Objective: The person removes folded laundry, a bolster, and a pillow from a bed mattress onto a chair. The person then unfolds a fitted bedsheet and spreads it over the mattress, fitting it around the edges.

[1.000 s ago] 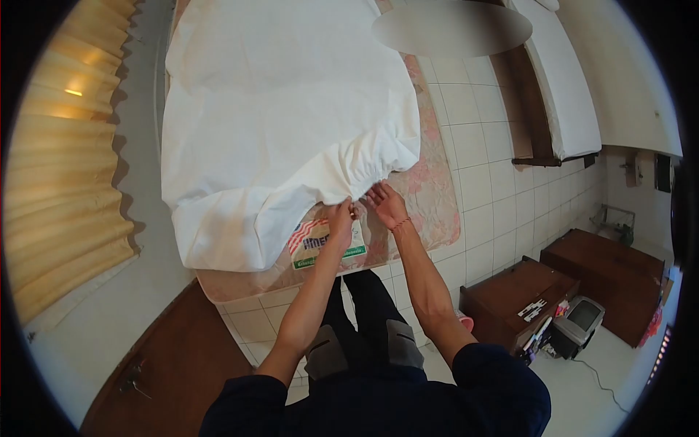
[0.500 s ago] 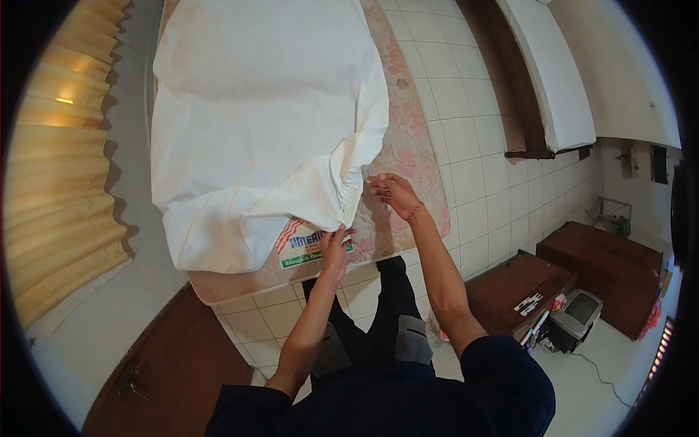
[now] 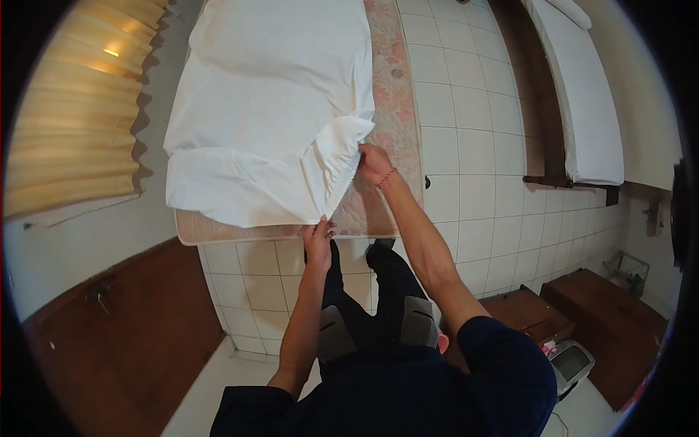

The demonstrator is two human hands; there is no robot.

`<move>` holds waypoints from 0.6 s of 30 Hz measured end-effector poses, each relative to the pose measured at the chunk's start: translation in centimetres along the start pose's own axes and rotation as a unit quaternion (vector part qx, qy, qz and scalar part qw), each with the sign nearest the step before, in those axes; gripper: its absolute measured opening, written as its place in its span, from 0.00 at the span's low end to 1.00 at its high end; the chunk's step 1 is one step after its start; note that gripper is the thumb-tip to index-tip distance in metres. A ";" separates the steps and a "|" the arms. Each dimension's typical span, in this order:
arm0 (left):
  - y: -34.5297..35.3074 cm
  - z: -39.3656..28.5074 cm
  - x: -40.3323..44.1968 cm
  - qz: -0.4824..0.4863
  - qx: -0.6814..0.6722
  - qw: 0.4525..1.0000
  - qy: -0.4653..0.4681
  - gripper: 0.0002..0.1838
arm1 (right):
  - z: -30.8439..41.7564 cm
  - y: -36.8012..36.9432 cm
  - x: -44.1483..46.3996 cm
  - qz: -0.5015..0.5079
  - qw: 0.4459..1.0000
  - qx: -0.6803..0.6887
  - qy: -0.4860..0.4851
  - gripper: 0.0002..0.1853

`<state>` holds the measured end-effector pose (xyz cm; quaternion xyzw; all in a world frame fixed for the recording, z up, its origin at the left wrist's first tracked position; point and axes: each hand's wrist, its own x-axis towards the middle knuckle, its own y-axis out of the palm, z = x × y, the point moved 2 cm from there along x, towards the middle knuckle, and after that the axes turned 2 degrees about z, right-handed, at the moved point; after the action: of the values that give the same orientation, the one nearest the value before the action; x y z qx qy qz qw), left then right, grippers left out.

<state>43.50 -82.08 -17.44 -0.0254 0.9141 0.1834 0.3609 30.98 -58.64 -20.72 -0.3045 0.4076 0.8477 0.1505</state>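
A white fitted sheet [image 3: 269,95] with a gathered elastic edge is spread over most of a pink floral mattress [image 3: 389,80]. My left hand [image 3: 318,240] pinches the sheet's corner at the mattress's near edge. Farther up the elastic edge, my right hand [image 3: 374,164] is closed on the sheet's gathered rim, its fingertips partly hidden by the fabric. Between the two hands the elastic edge runs in a taut slanting line. Bare mattress shows along the right side and in a strip at the near end.
Left of the bed hangs a yellow curtain [image 3: 80,109], with a brown door [image 3: 131,335] below it. Across the tiled floor [image 3: 473,153] stands another bed [image 3: 582,102] with white bedding. Brown cabinets [image 3: 604,328] and a small grey television [image 3: 571,364] are at the lower right.
My right hand has gone from open beside the sheet to gripping its elastic edge. My left hand has drawn the corner toward the near edge, covering the printed mattress label. The view has shifted.
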 end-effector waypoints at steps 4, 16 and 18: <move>0.0 1.3 -1.2 -0.060 -0.010 0.998 -0.013 0.10 | 3.8 -5.3 -2.3 -0.029 0.997 -0.072 -0.023 0.12; 1.0 9.5 -6.3 -0.057 0.168 0.981 -0.081 0.12 | 3.6 -17.3 -14.3 -0.043 0.963 -0.261 0.044 0.07; 2.0 11.5 -6.3 -0.045 -0.025 0.993 -0.110 0.15 | 2.9 -18.2 -15.2 -0.039 0.967 -0.248 0.045 0.06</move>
<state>55.33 -76.65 -20.32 -0.0550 0.8621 0.1911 0.4661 50.68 -45.13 -20.44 -0.3862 0.1789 0.9009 0.0851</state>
